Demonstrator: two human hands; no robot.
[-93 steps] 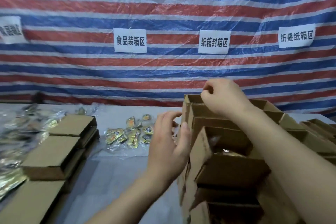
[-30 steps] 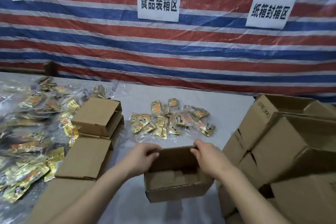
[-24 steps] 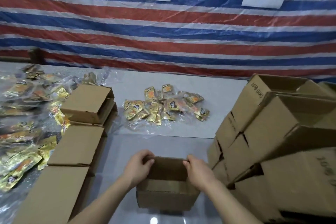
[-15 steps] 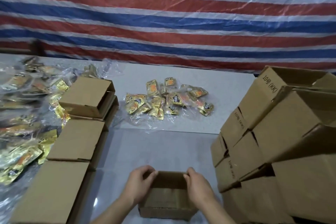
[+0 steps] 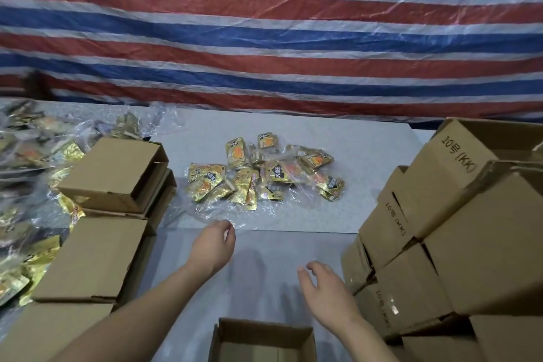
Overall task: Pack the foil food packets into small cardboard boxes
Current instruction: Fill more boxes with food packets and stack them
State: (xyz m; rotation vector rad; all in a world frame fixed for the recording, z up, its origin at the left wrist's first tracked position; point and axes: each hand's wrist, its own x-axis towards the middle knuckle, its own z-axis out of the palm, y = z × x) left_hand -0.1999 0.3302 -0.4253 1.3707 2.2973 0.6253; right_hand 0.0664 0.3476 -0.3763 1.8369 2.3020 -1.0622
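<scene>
The open cardboard box [image 5: 262, 342] at your near edge is cut off by the frame (its bottom is hidden). Your left hand [image 5: 214, 245], loosely curled and empty, nears the foil packets [image 5: 261, 175]; your right hand [image 5: 324, 291] hovers relaxed, empty.

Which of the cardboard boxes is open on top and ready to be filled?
The small open box at the bottom edge, between both forearms: you see into it. The left boxes are closed.

Both forearms bare; hands [image 5: 216, 244] ungloved; sleeves out of view.
</scene>
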